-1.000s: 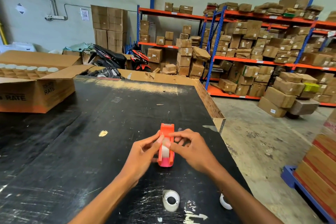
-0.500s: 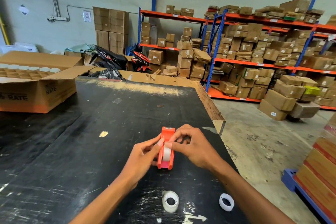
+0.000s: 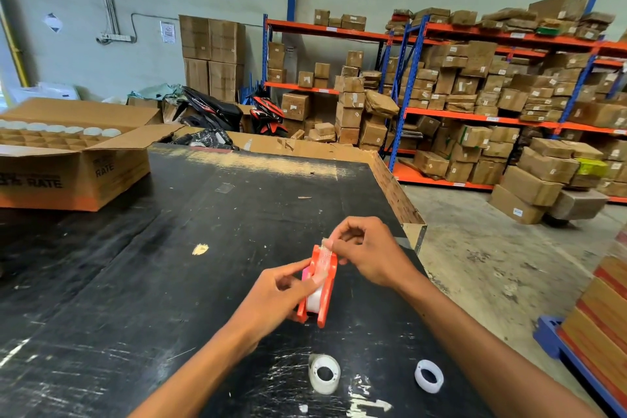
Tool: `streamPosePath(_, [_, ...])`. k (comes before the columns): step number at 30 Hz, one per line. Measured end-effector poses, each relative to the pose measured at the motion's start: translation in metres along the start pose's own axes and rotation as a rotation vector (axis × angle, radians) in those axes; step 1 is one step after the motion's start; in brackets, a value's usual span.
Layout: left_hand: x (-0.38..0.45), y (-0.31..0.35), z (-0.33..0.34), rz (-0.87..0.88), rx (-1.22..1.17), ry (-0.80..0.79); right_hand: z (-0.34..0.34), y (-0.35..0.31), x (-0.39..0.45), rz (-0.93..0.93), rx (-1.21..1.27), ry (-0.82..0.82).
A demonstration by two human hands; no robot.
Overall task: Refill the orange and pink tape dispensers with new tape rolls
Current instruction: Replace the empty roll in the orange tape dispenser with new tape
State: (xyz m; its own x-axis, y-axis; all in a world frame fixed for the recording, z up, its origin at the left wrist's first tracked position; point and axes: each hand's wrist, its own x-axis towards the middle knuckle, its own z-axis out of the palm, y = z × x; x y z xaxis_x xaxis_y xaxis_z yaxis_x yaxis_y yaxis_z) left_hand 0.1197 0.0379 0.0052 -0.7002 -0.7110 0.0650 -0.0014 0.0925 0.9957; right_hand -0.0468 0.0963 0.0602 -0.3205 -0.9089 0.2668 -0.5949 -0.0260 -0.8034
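The orange tape dispenser (image 3: pixel 324 295) lies on the black table (image 3: pixel 169 282) with a white tape roll seated inside it. My left hand (image 3: pixel 271 299) grips the dispenser's left side, where a bit of pink shows behind my fingers. Above the dispenser's far end, my right hand (image 3: pixel 366 254) pinches the clear tape end (image 3: pixel 326 244) and holds it stretched over the front. Nearer to me on the table lie a clear tape roll (image 3: pixel 324 374) and a smaller white ring (image 3: pixel 429 376). I cannot see a separate pink dispenser clearly.
An open cardboard box (image 3: pixel 68 159) with dividers and several white rolls sits at the table's far left. The table's right edge (image 3: pixel 403 210) drops to the concrete floor. Shelving with many boxes (image 3: pixel 475 95) fills the background; stacked cartons on a blue pallet (image 3: pixel 604 316) stand at right.
My right hand has drawn the tape end from the roll up toward the dispenser's far end. The dispenser has tilted slightly to the right. My left hand stays on its side.
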Motion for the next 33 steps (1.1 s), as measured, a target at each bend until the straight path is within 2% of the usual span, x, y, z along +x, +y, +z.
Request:
streamPosePath(6, [0.003, -0.004, -0.006, -0.003, 0.047, -0.027, -0.005, -0.001, 0.006, 0.11, -0.025, -0.038])
streamPosePath(24, [0.005, -0.009, 0.004, 0.115, 0.012, -0.043, -0.011, 0.004, 0.016, 0.379, 0.165, -0.201])
streamPosePath(28, [0.011, -0.013, 0.019, 0.012, -0.067, -0.04, -0.015, 0.018, 0.015, 0.422, 0.217, -0.126])
streamPosePath(33, [0.028, -0.011, 0.042, -0.166, -0.157, -0.001, -0.022, 0.046, 0.002, 0.413, 0.337, 0.132])
